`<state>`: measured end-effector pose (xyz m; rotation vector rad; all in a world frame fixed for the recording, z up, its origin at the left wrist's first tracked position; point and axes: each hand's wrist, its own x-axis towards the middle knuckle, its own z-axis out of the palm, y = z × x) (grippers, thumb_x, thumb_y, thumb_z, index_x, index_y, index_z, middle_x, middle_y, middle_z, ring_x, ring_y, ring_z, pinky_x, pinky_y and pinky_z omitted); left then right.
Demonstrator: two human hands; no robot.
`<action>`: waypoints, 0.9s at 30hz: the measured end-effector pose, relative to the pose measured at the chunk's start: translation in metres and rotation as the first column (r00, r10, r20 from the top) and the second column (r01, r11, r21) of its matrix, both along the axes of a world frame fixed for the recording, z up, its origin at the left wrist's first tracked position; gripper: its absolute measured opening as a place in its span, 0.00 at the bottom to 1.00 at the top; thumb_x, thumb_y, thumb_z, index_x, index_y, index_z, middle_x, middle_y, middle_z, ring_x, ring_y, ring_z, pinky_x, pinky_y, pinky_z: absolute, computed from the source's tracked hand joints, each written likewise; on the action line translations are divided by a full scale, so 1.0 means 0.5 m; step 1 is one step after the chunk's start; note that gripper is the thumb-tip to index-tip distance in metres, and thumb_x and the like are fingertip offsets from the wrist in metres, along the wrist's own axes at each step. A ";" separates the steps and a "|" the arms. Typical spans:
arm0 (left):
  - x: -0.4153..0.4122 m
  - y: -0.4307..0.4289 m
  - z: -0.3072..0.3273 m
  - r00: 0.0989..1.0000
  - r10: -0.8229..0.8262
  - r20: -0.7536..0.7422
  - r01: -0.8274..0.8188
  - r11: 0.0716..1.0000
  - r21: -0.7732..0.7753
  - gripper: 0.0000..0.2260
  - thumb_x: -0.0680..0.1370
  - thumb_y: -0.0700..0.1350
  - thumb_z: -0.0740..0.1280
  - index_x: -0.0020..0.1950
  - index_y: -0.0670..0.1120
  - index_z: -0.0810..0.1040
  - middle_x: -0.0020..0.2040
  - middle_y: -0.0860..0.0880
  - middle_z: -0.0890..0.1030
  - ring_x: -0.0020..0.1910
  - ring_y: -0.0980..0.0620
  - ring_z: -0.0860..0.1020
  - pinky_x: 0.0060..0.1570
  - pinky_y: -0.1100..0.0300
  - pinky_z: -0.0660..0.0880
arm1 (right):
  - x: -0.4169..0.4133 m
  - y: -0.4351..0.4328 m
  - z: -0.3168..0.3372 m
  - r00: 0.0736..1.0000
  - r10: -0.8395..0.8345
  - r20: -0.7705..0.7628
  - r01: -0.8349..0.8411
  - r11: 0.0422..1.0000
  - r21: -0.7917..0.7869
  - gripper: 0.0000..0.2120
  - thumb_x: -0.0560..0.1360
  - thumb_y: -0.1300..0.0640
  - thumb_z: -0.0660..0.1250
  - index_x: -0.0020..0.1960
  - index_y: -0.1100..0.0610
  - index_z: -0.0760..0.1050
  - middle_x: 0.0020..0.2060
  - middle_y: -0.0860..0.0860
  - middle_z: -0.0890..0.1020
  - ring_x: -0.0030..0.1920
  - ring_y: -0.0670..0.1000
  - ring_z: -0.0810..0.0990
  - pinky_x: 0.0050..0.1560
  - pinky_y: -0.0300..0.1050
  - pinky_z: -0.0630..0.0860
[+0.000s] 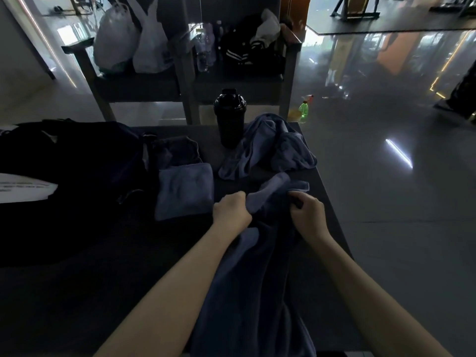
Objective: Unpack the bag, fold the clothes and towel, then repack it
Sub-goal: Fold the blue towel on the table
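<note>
Blue-grey cloth point(247, 292) (towel or garment, the dim light won't say) drapes off the dark table point(103, 292) toward the camera. Its upper edge is bunched in both hands, the left hand point(231, 211) and right hand point(307, 215) each curled tight around a fold. To the left lies the black bag point(72, 176), a crumpled blue garment point(270, 145) sits at the far right corner, a folded blue cloth point(184, 191) lies beside the bag, and a black shaker bottle point(229, 117) stands upright behind.

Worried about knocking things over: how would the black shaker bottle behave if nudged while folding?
The shaker bottle stands tall and narrow, so it probably tips rather than slides. The crumpled blue garment lies close at its base; tugging that may drag it over. Its round body would likely roll once down.
</note>
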<state>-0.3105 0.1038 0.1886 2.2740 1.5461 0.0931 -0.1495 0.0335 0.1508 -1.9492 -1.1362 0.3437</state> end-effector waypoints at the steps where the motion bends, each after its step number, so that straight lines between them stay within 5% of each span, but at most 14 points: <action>1: -0.003 -0.001 0.006 0.996 0.035 0.081 -0.033 0.999 -0.029 0.10 0.74 0.45 0.65 0.53 0.45 0.73 0.51 0.45 0.80 0.52 0.43 0.78 0.51 0.51 0.75 | 0.002 -0.003 0.005 1.000 -0.001 -0.017 0.001 1.000 0.004 0.20 0.71 0.71 0.62 0.61 0.62 0.78 0.57 0.57 0.81 0.59 0.55 0.78 0.55 0.35 0.68; 5: -0.030 0.012 0.057 0.880 0.203 0.429 -0.090 0.959 -0.269 0.19 0.74 0.48 0.70 0.62 0.40 0.75 0.55 0.46 0.81 0.54 0.46 0.79 0.54 0.54 0.75 | 0.009 -0.013 0.032 0.996 0.051 -0.078 -0.050 0.999 0.023 0.28 0.68 0.73 0.60 0.67 0.60 0.73 0.59 0.58 0.79 0.61 0.56 0.76 0.58 0.37 0.68; 10: -0.076 0.015 0.131 0.517 0.477 0.711 0.054 0.810 -0.583 0.11 0.77 0.45 0.67 0.58 0.45 0.76 0.54 0.42 0.82 0.52 0.47 0.81 0.50 0.55 0.77 | -0.015 -0.012 0.095 0.907 0.160 -0.390 -0.088 0.976 0.197 0.29 0.69 0.77 0.59 0.65 0.55 0.74 0.51 0.46 0.80 0.52 0.42 0.79 0.51 0.33 0.74; 13: -0.095 0.022 0.165 0.323 0.530 0.784 0.126 0.797 -0.590 0.10 0.79 0.48 0.65 0.58 0.49 0.76 0.52 0.46 0.82 0.51 0.49 0.80 0.49 0.55 0.76 | -0.028 0.003 0.125 0.867 0.148 -0.476 -0.018 0.964 0.266 0.14 0.76 0.66 0.65 0.59 0.54 0.78 0.46 0.44 0.81 0.44 0.35 0.78 0.44 0.25 0.72; 16: -0.112 0.038 0.198 0.206 0.523 0.827 0.067 0.836 -0.545 0.11 0.79 0.46 0.64 0.61 0.48 0.76 0.51 0.47 0.82 0.49 0.51 0.80 0.43 0.59 0.76 | -0.026 0.030 0.144 0.934 0.105 -0.340 -0.024 0.972 0.233 0.13 0.75 0.65 0.65 0.56 0.54 0.81 0.47 0.49 0.83 0.48 0.45 0.79 0.49 0.34 0.74; 20: -0.140 0.079 0.216 0.238 0.422 0.875 -0.089 0.906 -0.413 0.16 0.75 0.37 0.67 0.61 0.50 0.78 0.55 0.49 0.81 0.53 0.52 0.79 0.48 0.62 0.76 | -0.022 0.065 0.164 0.975 0.176 -0.137 -0.149 0.971 0.187 0.20 0.73 0.70 0.61 0.59 0.55 0.79 0.51 0.48 0.82 0.55 0.47 0.78 0.50 0.25 0.69; 22: -0.153 0.106 0.217 0.232 0.393 0.890 -0.158 0.918 -0.364 0.19 0.76 0.38 0.67 0.65 0.50 0.76 0.60 0.51 0.78 0.56 0.54 0.77 0.50 0.64 0.74 | -0.017 0.085 0.166 0.981 0.182 -0.074 -0.168 0.973 0.159 0.22 0.74 0.70 0.61 0.66 0.57 0.75 0.59 0.53 0.80 0.60 0.51 0.77 0.55 0.30 0.69; 24: -0.165 0.136 0.210 0.417 0.302 0.857 -0.286 0.939 -0.192 0.21 0.76 0.38 0.66 0.69 0.47 0.72 0.64 0.51 0.73 0.61 0.52 0.73 0.55 0.66 0.72 | -0.011 0.109 0.158 0.981 0.191 -0.024 -0.186 0.973 0.133 0.24 0.74 0.71 0.61 0.69 0.59 0.70 0.65 0.55 0.76 0.65 0.53 0.73 0.61 0.35 0.67; 27: -0.176 0.193 0.174 0.800 0.227 0.556 -0.355 0.925 0.133 0.19 0.78 0.38 0.64 0.69 0.40 0.72 0.68 0.41 0.71 0.66 0.44 0.70 0.63 0.60 0.66 | -0.008 0.145 0.134 0.972 0.220 0.086 -0.227 0.971 0.073 0.27 0.73 0.73 0.61 0.72 0.62 0.66 0.71 0.54 0.68 0.72 0.54 0.65 0.66 0.38 0.62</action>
